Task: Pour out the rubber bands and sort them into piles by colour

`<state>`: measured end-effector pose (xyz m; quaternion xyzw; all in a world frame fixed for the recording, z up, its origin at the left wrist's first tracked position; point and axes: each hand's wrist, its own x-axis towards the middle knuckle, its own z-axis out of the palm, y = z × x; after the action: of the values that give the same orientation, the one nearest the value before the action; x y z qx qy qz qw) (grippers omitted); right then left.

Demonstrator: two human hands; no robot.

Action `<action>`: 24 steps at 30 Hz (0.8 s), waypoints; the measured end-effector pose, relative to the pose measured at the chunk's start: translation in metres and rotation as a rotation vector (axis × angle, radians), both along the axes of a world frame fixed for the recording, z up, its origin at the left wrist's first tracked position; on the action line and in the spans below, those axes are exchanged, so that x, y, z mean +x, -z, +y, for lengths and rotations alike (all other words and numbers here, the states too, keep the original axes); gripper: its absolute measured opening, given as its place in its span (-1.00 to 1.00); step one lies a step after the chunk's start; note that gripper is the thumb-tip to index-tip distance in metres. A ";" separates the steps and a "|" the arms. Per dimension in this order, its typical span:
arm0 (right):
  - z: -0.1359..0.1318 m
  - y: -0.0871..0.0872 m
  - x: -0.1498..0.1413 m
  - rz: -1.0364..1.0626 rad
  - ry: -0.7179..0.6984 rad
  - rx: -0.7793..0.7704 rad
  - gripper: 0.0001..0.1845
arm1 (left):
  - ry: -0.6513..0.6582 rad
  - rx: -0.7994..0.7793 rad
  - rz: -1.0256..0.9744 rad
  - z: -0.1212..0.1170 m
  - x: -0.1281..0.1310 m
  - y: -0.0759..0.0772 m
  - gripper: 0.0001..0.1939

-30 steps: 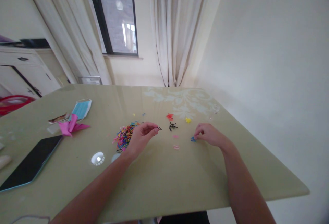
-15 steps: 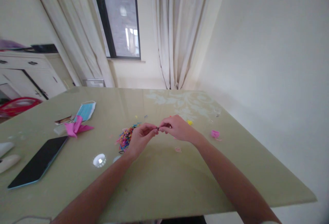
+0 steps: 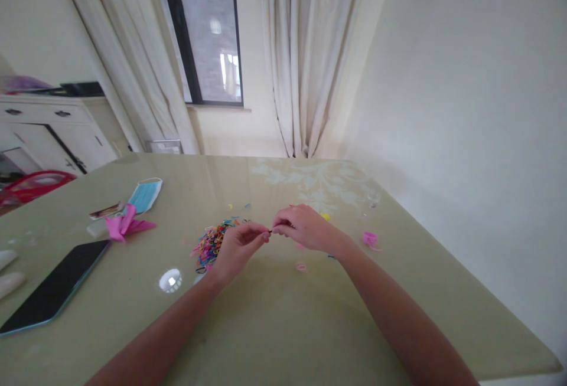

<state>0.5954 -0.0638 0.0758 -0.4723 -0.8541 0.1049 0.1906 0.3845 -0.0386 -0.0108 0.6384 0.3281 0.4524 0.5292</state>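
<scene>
My left hand (image 3: 239,245) and my right hand (image 3: 301,228) meet fingertip to fingertip above the green table (image 3: 274,315). Both are pinched on a small black rubber band (image 3: 270,231) held between them. Just left of my left hand lies a heap of many-coloured rubber bands (image 3: 211,242). Small sorted groups lie around my right hand: a pink cluster (image 3: 370,238) to its right, a yellow one (image 3: 325,216) behind it, a single pink band (image 3: 302,267) in front. Other groups are hidden under my right hand.
A dark tablet (image 3: 53,288) lies at the table's left. Behind it are a pink paper bow (image 3: 124,225), a blue face mask (image 3: 144,196) and a card. The wall runs close along the table's right edge. A white cabinet (image 3: 53,132) and curtains stand behind.
A second ago my right hand rested on the table by a blue band at the right. It has come left and taken hold of the black band that my left hand held up.
</scene>
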 end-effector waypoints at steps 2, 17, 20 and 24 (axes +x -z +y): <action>0.001 -0.007 0.001 0.055 -0.008 -0.021 -0.89 | -0.015 0.046 0.035 0.002 -0.002 0.001 -0.69; 0.025 -0.011 0.071 0.143 0.190 -0.216 -0.89 | -0.257 0.574 1.141 0.041 -0.048 0.016 -0.61; 0.037 0.008 0.074 0.030 0.222 -0.277 -0.91 | -0.230 0.563 1.163 0.039 -0.046 0.013 -0.69; 0.047 0.031 0.069 -0.010 0.203 -0.322 -0.94 | -0.231 0.586 1.176 0.037 -0.039 0.007 -0.69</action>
<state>0.6640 -0.0165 0.0452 -0.5811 -0.7752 0.2180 0.1178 0.3450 -0.0018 -0.0182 0.8571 0.4917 0.1532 0.0148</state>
